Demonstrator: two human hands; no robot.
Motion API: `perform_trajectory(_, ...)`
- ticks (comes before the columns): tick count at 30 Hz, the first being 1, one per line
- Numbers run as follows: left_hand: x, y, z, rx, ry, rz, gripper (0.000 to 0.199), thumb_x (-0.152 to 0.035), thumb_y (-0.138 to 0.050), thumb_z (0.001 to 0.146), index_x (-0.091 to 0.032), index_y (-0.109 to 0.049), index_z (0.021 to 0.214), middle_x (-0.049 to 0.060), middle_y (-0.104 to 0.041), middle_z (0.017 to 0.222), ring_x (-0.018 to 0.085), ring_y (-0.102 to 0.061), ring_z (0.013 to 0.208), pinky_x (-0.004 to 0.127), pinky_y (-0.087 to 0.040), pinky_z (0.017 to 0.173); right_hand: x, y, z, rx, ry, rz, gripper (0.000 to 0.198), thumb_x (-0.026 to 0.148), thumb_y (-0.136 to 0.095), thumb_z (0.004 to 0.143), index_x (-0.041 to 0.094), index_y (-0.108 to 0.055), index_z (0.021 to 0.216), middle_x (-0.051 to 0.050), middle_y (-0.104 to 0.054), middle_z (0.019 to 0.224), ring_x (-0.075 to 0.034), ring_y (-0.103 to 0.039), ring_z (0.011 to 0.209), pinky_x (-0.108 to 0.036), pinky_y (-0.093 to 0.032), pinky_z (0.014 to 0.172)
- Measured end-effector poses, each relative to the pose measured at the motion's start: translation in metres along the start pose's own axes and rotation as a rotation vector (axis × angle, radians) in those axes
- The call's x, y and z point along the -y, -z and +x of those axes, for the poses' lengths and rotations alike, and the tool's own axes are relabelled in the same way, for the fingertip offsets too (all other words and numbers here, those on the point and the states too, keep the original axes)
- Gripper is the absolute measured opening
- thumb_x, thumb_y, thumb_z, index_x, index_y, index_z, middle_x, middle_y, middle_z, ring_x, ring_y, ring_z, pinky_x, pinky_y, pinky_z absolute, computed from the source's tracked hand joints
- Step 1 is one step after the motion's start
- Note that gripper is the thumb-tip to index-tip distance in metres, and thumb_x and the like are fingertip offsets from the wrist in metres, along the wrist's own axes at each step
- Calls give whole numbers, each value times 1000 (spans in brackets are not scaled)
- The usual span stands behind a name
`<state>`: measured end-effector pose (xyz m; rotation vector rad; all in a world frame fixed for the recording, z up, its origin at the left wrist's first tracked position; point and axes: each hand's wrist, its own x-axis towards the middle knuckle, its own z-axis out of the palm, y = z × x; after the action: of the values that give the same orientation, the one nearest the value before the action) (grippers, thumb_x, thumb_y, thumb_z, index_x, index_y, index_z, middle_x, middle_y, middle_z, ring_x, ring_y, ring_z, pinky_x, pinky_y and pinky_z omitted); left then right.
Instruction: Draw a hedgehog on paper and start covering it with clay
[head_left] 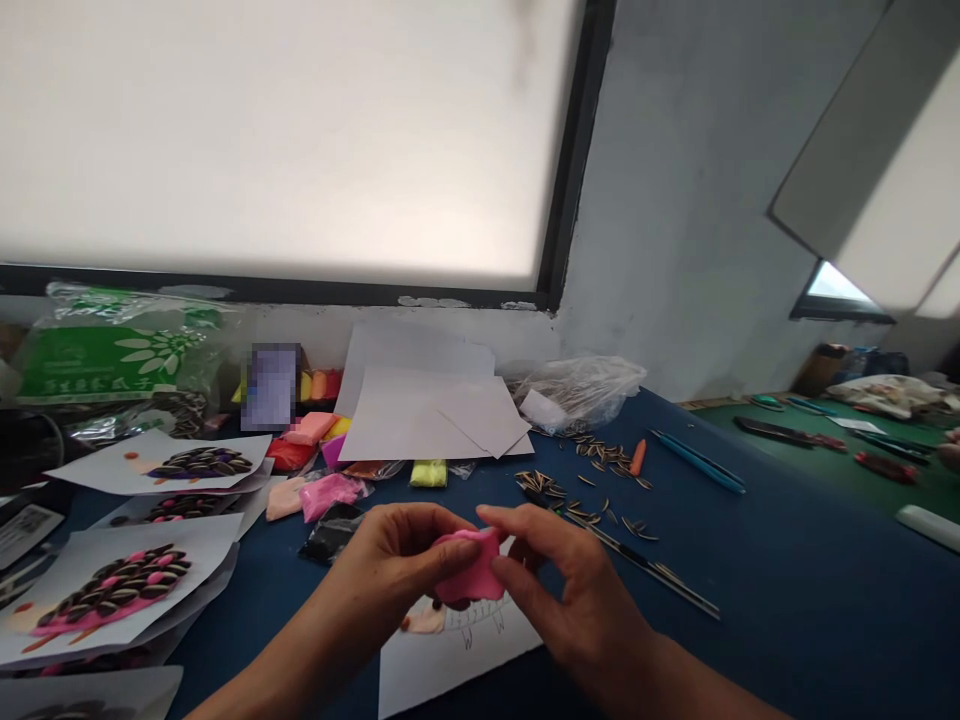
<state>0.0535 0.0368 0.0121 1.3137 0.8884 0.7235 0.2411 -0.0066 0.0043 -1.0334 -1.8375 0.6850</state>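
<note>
A flattened lump of pink modelling clay (474, 572) is held up in front of me. My left hand (409, 560) grips its left side, thumb on top. The fingers of my right hand (555, 570) pinch its right edge. Below both hands lies a white sheet (435, 675) with a pencil drawing, partly covered by my hands and the clay. A piece of pale peach clay (425, 618) with a small orange spot and a dark dot sits on the drawing's left end.
Finished seed pictures (112, 595) are stacked at left. Clay packets (330, 493) lie behind my left hand, blank paper (427, 410) beyond them. Sunflower seeds (600, 450), a blue tool (697, 462) and thin metal rods (675, 590) are at right. A green seed bag (105, 355) stands back left.
</note>
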Motion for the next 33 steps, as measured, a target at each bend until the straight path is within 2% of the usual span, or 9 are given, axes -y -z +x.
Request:
perform_trajectory(4,-2,0,-1,15,-43,-49,45,-54,-83,67,-16,-74,89,0,-68,69,14,-58,63,21,-42,56,3,1,2,53,-182,60,17,32,-61,95,18,-70,100,-3,-70,83,-16,-63,71,-27,-50,65)
perform_trajectory(7,-5,-2,-3,63,-40,-51,41,-51,-85,66,-17,-74,86,-1,-67,69,13,-56,64,20,-41,55,4,1,3,74,-231,118,17,32,-60,97,20,-70,100,-3,-70,84,-17,-64,75,-29,-51,68)
perform_trajectory(12,-6,-2,-3,38,-18,7,44,-58,-82,66,-16,-76,77,1,-65,66,14,-54,65,22,-40,57,4,3,2,64,-227,129,15,32,-63,95,21,-72,98,-1,-69,83,-17,-64,76,-29,-51,69)
perform_trajectory(16,3,2,-3,32,-7,24,45,-61,-77,73,-15,-77,76,2,-65,66,14,-53,62,23,-37,56,2,4,1,54,-229,185,16,34,-62,96,22,-72,99,-1,-69,84,-17,-64,78,-29,-51,71)
perform_trajectory(22,10,-3,-2,-5,-16,-122,46,-62,-72,78,-16,-75,78,1,-64,66,14,-52,61,22,-37,55,5,0,-1,-7,-302,257,39,43,-67,92,23,-61,125,-5,-68,108,-20,-63,93,-33,-52,83)
perform_trajectory(24,8,-7,-3,-18,-30,-97,48,-63,-71,78,-16,-74,75,1,-62,64,14,-50,59,22,-36,54,6,-2,0,11,-306,263,34,42,-68,90,20,-66,116,-6,-69,103,-20,-63,89,-34,-52,82)
perform_trajectory(27,5,-11,-5,-13,-80,-9,50,-65,-66,80,-16,-76,77,2,-64,68,14,-51,60,23,-39,56,1,-4,2,-21,-281,266,23,38,-66,92,18,-72,99,-3,-68,85,-19,-62,77,-32,-50,73)
perform_trajectory(29,5,-12,-5,-12,-113,27,47,-62,-66,81,-17,-78,85,3,-68,73,15,-54,64,24,-43,59,-3,-4,3,-33,-277,295,19,36,-65,92,19,-72,97,-2,-67,81,-18,-61,74,-31,-50,70)
perform_trajectory(33,8,-14,-3,-55,-163,7,42,-53,-73,77,-18,-77,101,5,-74,79,21,-63,73,28,-48,63,-6,-2,4,-41,-303,338,20,36,-69,90,19,-70,100,-3,-68,85,-18,-63,75,-32,-51,70)
